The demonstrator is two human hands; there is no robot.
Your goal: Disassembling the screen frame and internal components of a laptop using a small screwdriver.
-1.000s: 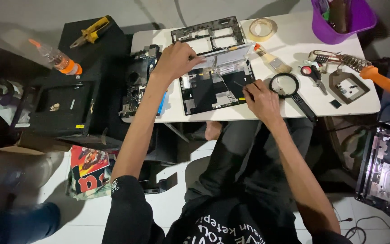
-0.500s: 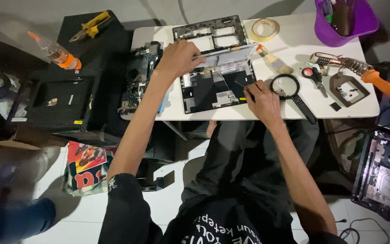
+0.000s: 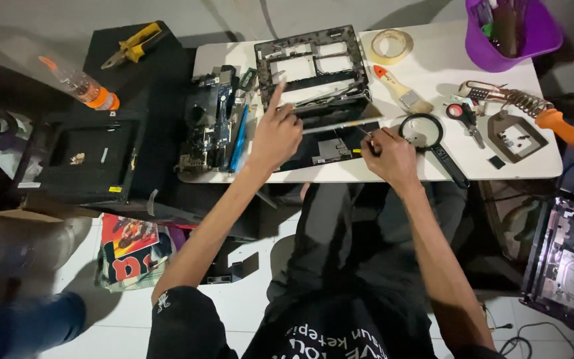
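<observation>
left hand (image 3: 275, 136): fingers closed round a thin silver rod (image 3: 340, 124), index raised | right hand (image 3: 388, 154): fingers pinch a small dark tool | below: opened black laptop base (image 3: 327, 147) on white tabletop (image 3: 446, 70), round magnifier (image 3: 422, 130) beside

I note: tape roll (image 3: 392, 45) | purple bucket (image 3: 509, 33) | paintbrush (image 3: 403, 90) | magnifying glass (image 3: 433, 143) | yellow pliers (image 3: 134, 44) | plastic bottle (image 3: 78, 83)

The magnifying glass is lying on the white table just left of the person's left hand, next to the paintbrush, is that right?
Not quite. In the head view the magnifying glass lies on the white table just right of the person's right hand, not the left hand. It is indeed next to the paintbrush.
</observation>
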